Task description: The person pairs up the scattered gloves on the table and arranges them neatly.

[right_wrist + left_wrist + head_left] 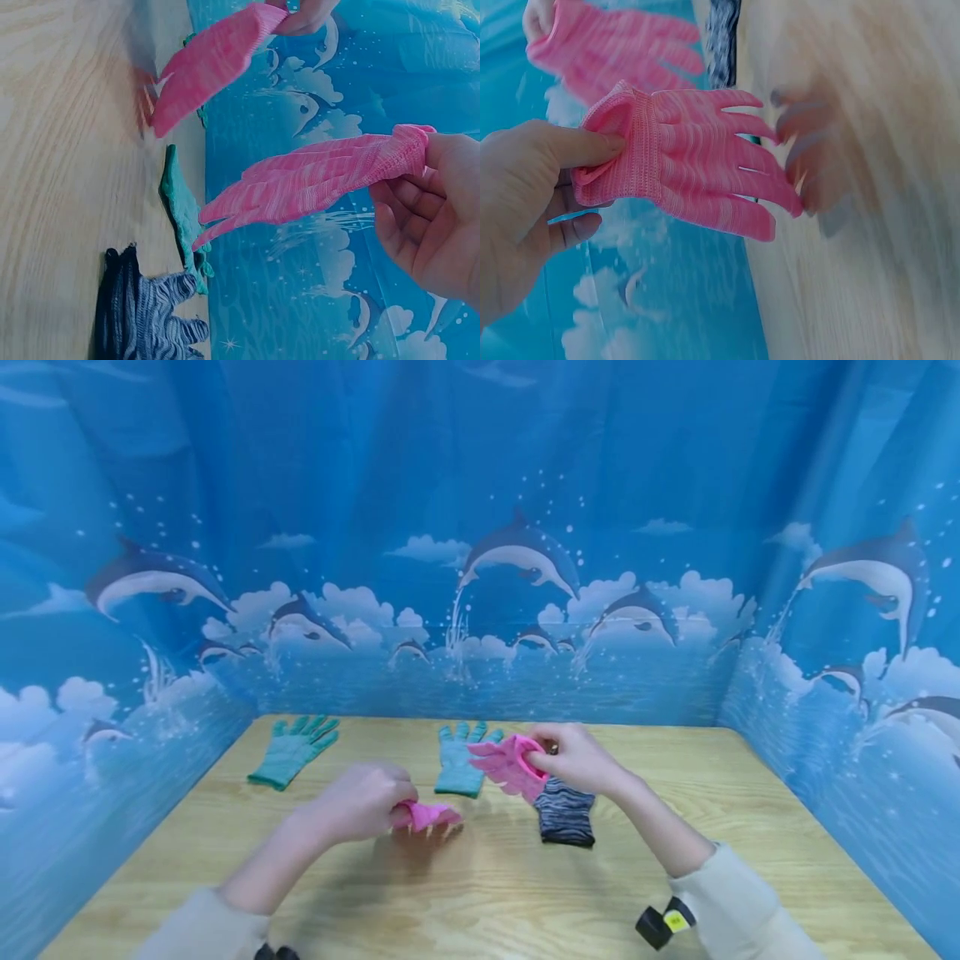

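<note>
My left hand (pixel 369 800) pinches a pink knit glove (pixel 712 161) by its cuff, thumb inside the opening. That glove hangs with its fingers pointing down, close over the wooden table. With my right hand (pixel 573 758) I pinch a second pink glove (pixel 307 184) at the cuff; it is held up with its fingers pointing left in the head view. In that view it overlaps part of a green glove (pixel 457 768) and a black-and-white striped glove (pixel 566 814), both lying on the table.
Another green glove (pixel 292 752) lies at the far left of the wooden table (pixel 480 902). A blue curtain (pixel 360 460) printed with dolphins encloses the back and sides. A black wrist camera (pixel 655 928) is strapped at the right sleeve.
</note>
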{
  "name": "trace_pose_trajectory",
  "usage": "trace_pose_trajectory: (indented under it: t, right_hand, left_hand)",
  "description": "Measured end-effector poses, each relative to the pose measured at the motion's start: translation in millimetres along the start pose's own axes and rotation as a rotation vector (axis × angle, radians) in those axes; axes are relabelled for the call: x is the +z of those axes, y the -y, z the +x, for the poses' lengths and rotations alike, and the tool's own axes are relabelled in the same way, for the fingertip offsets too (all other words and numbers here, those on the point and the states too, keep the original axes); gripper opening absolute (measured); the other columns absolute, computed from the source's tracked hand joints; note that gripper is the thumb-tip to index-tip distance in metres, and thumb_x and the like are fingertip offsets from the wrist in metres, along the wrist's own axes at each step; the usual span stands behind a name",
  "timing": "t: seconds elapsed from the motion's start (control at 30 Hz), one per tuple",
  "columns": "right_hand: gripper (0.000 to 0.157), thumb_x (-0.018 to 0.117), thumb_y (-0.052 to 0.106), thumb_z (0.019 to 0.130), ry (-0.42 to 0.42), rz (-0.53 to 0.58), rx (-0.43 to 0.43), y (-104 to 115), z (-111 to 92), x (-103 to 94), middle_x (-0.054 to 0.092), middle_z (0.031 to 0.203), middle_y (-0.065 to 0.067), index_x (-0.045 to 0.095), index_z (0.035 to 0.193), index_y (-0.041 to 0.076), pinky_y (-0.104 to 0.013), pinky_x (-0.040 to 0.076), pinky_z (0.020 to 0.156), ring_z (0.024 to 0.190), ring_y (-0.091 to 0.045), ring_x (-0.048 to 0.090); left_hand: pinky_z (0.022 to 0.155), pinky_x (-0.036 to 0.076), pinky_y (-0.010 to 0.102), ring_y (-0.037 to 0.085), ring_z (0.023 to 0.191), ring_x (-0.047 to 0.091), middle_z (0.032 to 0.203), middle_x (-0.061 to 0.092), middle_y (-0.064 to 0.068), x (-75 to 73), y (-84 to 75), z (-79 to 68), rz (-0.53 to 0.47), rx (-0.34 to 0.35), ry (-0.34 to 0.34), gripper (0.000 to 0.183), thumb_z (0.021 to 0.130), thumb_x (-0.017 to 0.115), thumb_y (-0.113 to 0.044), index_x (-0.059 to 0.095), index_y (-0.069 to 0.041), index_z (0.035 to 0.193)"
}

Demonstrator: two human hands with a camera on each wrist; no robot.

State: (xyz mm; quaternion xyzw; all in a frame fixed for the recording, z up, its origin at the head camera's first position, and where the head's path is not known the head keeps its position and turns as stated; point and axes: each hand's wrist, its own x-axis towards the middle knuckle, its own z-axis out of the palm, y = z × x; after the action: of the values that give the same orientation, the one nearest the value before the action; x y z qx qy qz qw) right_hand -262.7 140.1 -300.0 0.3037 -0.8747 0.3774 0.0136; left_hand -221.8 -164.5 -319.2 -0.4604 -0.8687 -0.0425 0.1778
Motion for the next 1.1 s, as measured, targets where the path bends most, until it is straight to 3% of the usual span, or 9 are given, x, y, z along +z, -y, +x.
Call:
trace_pose_trajectory:
  t: [0.1, 0.2, 0.47, 0.7, 0.93, 1.1]
  right_hand:
    - [0.009, 0.057, 0.01, 0.089, -0.02, -0.021, -0.006, -0.8, -2.4, -3.6, 0.059, 0.074, 0.002, 0.065, 0.092, 0.007, -0.027, 0.045, 0.05, 0.062, -0.015, 0.053]
    - [0.009, 0.057, 0.011, 0.089, -0.041, -0.042, -0.009, -0.2, -4.2, -6.3, 0.06, 0.074, 0.002, 0.065, 0.092, 0.008, -0.027, 0.046, 0.051, 0.064, -0.016, 0.054]
    - [0.009, 0.058, 0.01, 0.088, -0.043, -0.051, -0.001, -0.7, -10.6, -8.8, 0.062, 0.078, 0.002, 0.065, 0.091, 0.008, -0.027, 0.046, 0.051, 0.067, -0.014, 0.055]
    - [0.008, 0.058, 0.009, 0.088, -0.061, -0.061, 0.023, -5.7, -15.2, -13.8, 0.06, 0.075, 0.002, 0.065, 0.091, 0.008, -0.028, 0.048, 0.053, 0.068, -0.016, 0.056]
    - [0.006, 0.058, 0.009, 0.088, -0.055, -0.057, 0.017, -10.3, -19.6, -17.1, 0.06, 0.073, 0.002, 0.064, 0.087, 0.009, -0.028, 0.048, 0.053, 0.067, -0.016, 0.056]
    - [0.006, 0.059, 0.009, 0.087, -0.05, -0.059, -0.026, -13.4, -22.1, -17.1, 0.059, 0.072, 0.003, 0.064, 0.086, 0.009, -0.027, 0.048, 0.052, 0.063, -0.014, 0.055]
  left_hand:
    - [0.053, 0.043, 0.02, 0.006, 0.056, 0.05, 0.063, 0.053, -0.008, 5.1, -10.0, 5.9, 0.034, 0.081, -0.029, 0.016, 0.067, 0.072, 0.0, 0.064, -0.013, 0.066]
    - [0.054, 0.043, 0.02, 0.005, 0.056, 0.05, 0.063, 0.053, -0.008, 8.9, -19.1, 10.9, 0.049, 0.112, -0.025, 0.017, 0.067, 0.071, 0.0, 0.063, -0.014, 0.066]
    - [0.052, 0.04, 0.017, 0.004, 0.055, 0.048, 0.064, 0.052, -0.009, 19.0, -39.3, 22.1, 0.035, 0.107, 0.007, 0.015, 0.068, 0.07, -0.002, 0.063, -0.015, 0.067]
    - [0.049, 0.035, 0.015, 0.003, 0.054, 0.043, 0.062, 0.046, -0.01, 18.4, -55.8, 35.7, 0.024, 0.136, 0.027, 0.015, 0.068, 0.068, -0.004, 0.059, -0.017, 0.066]
    - [0.048, 0.031, 0.015, 0.003, 0.053, 0.036, 0.062, 0.043, -0.01, 19.8, -65.3, 46.7, -0.057, 0.072, 0.083, 0.019, 0.071, 0.063, -0.003, 0.054, -0.016, 0.063]
    - [0.049, 0.033, 0.015, 0.003, 0.053, 0.038, 0.062, 0.045, -0.009, 22.8, -69.6, 53.0, -0.03, 0.076, 0.072, 0.015, 0.07, 0.064, -0.003, 0.057, -0.015, 0.065]
